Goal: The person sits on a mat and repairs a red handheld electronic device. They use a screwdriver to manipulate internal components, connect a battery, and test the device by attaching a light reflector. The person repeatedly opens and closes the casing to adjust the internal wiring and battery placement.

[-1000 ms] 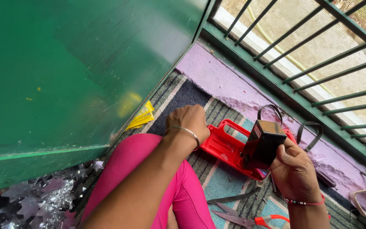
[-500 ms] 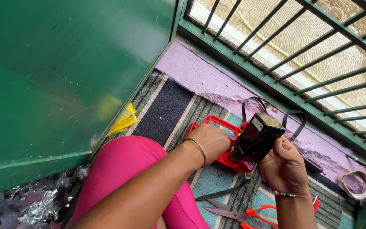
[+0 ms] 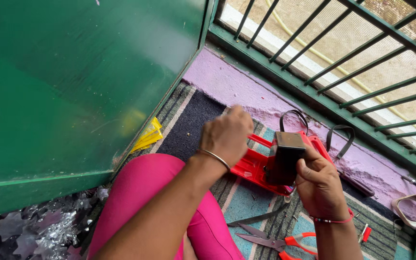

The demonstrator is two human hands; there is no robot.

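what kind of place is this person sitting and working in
Probably a home balcony or barred window ledge used as a floor workspace: a green metal grille with mesh, a purple-painted sill, a striped mat, and scissors lying nearby.

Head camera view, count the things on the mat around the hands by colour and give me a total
Red: 1, the red tray under the left hand
Black: 1, the black box in the right hand
Orange-handled: 1, the scissors
Yellow: 1, the yellow sheet stack by the green door
Beige: 1, the tape roll
Total: 5
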